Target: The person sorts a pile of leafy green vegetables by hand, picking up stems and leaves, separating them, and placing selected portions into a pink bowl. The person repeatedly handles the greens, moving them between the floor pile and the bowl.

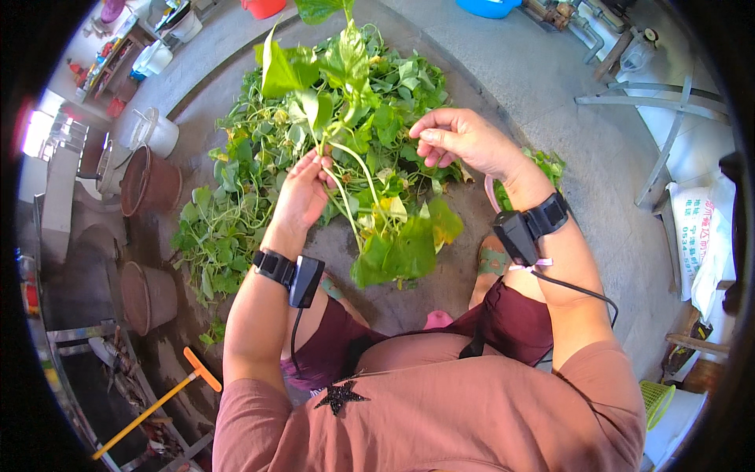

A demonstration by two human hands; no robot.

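My left hand (309, 186) grips a bunch of leafy green vine stems (348, 156) between thumb and fingers. Broad leaves (348, 65) stand up above the grip, and other leaves (401, 251) droop below it, some of them yellowing. To the right, my right hand (457, 141) is raised with loosely bent fingers and nothing visible in it. A large heap of green vines (253, 153) spreads over the floor before me, beneath both hands. More green leaves (548, 165) show behind my right forearm, beside a pale pink curved handle (491, 192).
Brown buckets (150, 180) and a white bucket (156, 133) line the left side. An orange-headed pole (159, 401) lies at lower left. A metal frame (666, 127) and white printed sacks (699, 236) are at right. A blue basin (488, 7) and a red one (263, 7) stand ahead.
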